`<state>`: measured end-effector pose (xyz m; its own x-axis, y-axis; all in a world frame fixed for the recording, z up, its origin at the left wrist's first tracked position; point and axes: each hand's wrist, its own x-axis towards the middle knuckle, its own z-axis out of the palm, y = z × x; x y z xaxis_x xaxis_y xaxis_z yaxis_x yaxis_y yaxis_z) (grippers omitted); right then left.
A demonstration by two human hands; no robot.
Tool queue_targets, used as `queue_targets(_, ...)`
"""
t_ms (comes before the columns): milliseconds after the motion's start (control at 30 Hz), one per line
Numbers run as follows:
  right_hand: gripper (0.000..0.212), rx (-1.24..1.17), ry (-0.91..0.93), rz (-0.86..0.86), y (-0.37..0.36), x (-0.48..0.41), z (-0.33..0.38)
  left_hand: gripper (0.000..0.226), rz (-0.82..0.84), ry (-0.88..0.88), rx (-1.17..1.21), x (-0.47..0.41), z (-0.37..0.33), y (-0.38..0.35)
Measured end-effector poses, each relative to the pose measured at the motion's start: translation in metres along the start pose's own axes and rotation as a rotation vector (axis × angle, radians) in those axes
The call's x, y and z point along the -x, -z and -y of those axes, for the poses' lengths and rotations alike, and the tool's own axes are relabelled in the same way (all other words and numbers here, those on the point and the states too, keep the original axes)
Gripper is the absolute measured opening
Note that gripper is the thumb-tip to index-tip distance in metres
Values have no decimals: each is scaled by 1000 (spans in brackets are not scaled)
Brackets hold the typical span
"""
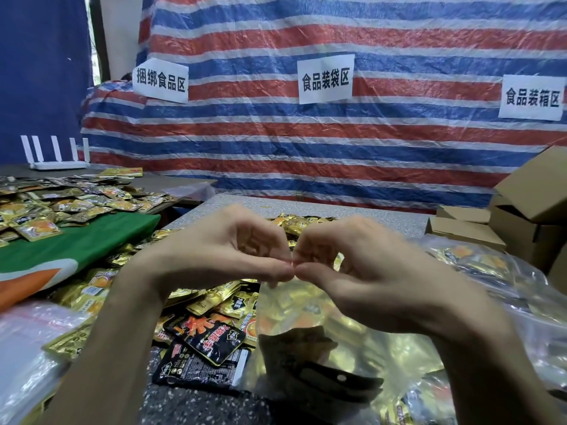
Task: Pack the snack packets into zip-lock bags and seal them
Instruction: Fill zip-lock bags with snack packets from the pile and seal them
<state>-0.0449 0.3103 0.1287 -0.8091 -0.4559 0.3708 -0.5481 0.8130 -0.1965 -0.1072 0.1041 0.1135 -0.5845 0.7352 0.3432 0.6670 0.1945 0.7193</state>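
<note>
A clear zip-lock bag [310,342] hangs in front of me above the table, with gold and black snack packets inside it. My left hand [221,256] and my right hand [362,265] meet at the bag's top edge, and each pinches it between thumb and fingertips. Loose gold snack packets [214,297] and two black packets [211,338] lie on the speckled table [196,406] under and behind the bag.
Filled clear bags [478,265] pile up at the right. Cardboard boxes [527,216] stand at the far right. A second table at left holds more packets [61,200], a green cloth [76,243] and a white router [58,162]. A stack of empty clear bags [27,342] lies at lower left.
</note>
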Motion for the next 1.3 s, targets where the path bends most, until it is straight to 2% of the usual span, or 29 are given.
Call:
queue_targets(100, 16, -144, 16, 12, 4, 1, -6, 6, -42, -11, -23, 1, 2, 3)
queue_targets(233, 16, -206, -101, 228, 16, 7, -33, 9, -119, 16, -8, 6, 7, 12)
queue_targets(300, 10, -249, -171, 271, 21, 11, -47, 10, -148, 43, 16, 10, 11, 17)
queue_targets(400, 6, -323, -260, 269, 26, 16, -60, 12, -175, 77, 15, 14, 14, 23)
queue_targets(633, 7, -445, -336, 205, 31, 23, -70, 11, -199, 158, -3, 19, 13, 29)
queue_targets(833, 4, -435, -243, 129, 27, 17, -60, 5, -165, 325, -301, 16, 4, 24)
queue_targets(867, 4, -435, -222, 128, 26, 15, -57, 13, -153, 325, -342, 14, -1, 20)
queue_targets(967, 3, -401, -150, 99, 22, 10, -47, 36, -128, 217, -410, 6, -19, 4)
queue_targets(1033, 5, -390, -94, 60, 20, 8, -41, 42, -92, 136, -382, -2, -28, -10)
queue_targets(1167, 7, -376, -26, 25, 18, 4, -38, 55, -57, 101, -340, -9, -39, -29)
queue_targets(1233, 11, -371, -15, 18, 17, 4, -39, 53, -68, 96, -377, -9, -40, -31)
queue_targets(1300, 12, -368, -11, -8, 16, 4, -38, 34, -85, 95, -413, -8, -38, -30)
